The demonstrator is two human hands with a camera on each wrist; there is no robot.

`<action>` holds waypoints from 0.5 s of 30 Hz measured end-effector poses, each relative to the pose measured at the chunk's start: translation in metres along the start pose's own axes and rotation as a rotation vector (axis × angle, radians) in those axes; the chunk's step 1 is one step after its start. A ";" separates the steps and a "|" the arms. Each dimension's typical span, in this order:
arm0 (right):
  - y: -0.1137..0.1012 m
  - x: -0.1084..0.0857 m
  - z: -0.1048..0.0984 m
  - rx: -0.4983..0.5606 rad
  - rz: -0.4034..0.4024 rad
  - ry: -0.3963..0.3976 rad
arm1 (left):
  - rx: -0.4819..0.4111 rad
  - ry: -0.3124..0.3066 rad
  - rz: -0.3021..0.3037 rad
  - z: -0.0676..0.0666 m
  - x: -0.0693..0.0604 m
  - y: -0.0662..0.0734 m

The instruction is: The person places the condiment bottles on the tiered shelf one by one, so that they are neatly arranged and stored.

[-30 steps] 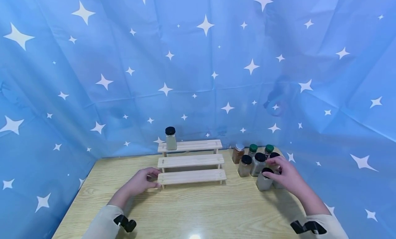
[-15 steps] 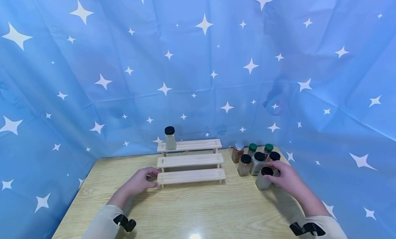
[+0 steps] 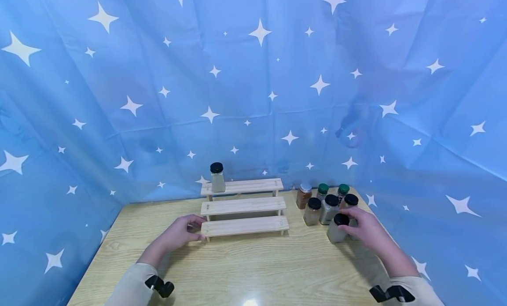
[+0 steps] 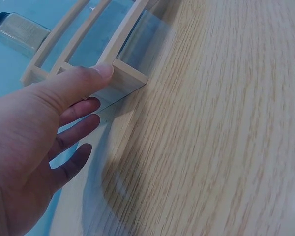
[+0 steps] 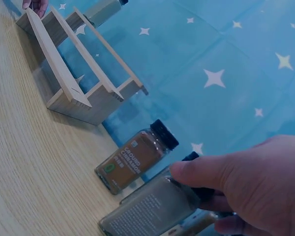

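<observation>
A wooden three-tier spice rack (image 3: 243, 204) stands on the table, a black-lidded jar (image 3: 218, 182) of pale contents upright on its top tier. My left hand (image 3: 186, 232) holds the rack's left end at the lowest tier. In the left wrist view, the thumb (image 4: 104, 70) presses on the front corner; other fingers curl by the side panel. My right hand (image 3: 366, 226) pinches a black-lidded spice jar (image 3: 336, 234) near its lid. That jar's greyish contents and printed label show in the right wrist view. Beside it there is a jar labelled ground cinnamon (image 5: 132, 160).
Several more jars crowd the table's back right: a brown one with a pale lid (image 3: 304, 197), green-lidded ones (image 3: 322, 190) and black-lidded ones (image 3: 329, 210). A blue star-patterned cloth (image 3: 253, 86) hangs behind and on both sides of the wooden table (image 3: 245, 266).
The right hand's thumb and fingers have settled slightly lower around the jar's lid. The left hand, rack and jars stay in place; the head view has shifted slightly.
</observation>
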State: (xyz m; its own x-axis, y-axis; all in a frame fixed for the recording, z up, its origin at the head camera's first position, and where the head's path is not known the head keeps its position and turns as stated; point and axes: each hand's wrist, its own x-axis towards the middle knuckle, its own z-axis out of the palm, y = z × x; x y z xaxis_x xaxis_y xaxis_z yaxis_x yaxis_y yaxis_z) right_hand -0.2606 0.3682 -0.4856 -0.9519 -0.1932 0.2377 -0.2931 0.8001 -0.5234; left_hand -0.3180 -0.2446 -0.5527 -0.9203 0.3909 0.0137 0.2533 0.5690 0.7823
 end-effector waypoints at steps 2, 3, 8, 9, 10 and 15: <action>0.000 0.000 0.001 -0.003 -0.015 0.005 | 0.005 0.004 0.000 0.000 0.000 0.000; 0.000 0.000 0.002 -0.002 -0.022 0.010 | 0.008 0.005 0.000 0.000 0.000 0.000; 0.001 -0.001 0.011 -0.020 -0.067 0.037 | 0.006 0.004 0.001 0.000 0.001 -0.001; 0.001 -0.002 0.012 -0.022 -0.074 0.046 | 0.003 0.003 0.002 0.000 0.001 -0.001; 0.001 -0.002 0.013 -0.029 -0.079 0.055 | 0.002 0.001 0.003 0.000 0.001 -0.002; 0.001 -0.001 0.015 -0.017 -0.088 0.086 | 0.004 0.002 0.005 -0.001 0.001 -0.003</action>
State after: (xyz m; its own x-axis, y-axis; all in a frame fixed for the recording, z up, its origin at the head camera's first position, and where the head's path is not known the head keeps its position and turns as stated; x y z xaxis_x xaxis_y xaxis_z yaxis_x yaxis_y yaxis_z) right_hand -0.2617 0.3608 -0.4983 -0.9115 -0.2141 0.3513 -0.3724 0.7921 -0.4837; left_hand -0.3201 -0.2460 -0.5543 -0.9195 0.3926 0.0192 0.2596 0.5699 0.7796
